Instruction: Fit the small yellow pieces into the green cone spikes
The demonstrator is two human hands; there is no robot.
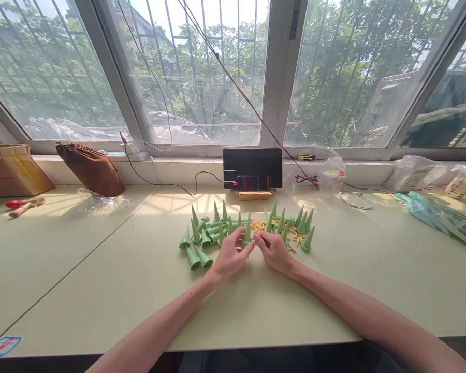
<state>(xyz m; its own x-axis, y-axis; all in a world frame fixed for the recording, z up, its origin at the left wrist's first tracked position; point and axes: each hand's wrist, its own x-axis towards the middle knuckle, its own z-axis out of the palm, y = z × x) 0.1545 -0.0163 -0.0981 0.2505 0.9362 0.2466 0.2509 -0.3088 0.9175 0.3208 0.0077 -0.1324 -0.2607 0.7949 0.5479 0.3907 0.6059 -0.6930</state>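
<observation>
My left hand (233,254) is closed round the base of an upright green cone (248,230), thumb in front and fingers behind. Close to its right, my right hand (274,250) has its fingertips pinched together by the cone's lower edge; whatever they hold is too small to make out. Several more green cones stand or lie to the left, such as a lying one (204,258), and others stand to the right, one (308,241) at the outer edge. Small yellow pieces (291,240) are scattered behind and beside my right hand.
Behind the cones, a phone (253,183) leans against a black tablet (252,158). A plastic cup (332,176) and wire coil (356,200) are at the back right. Plastic bags (442,217) lie right; a brown pouch (91,168) and red-handled tool (23,205) are left.
</observation>
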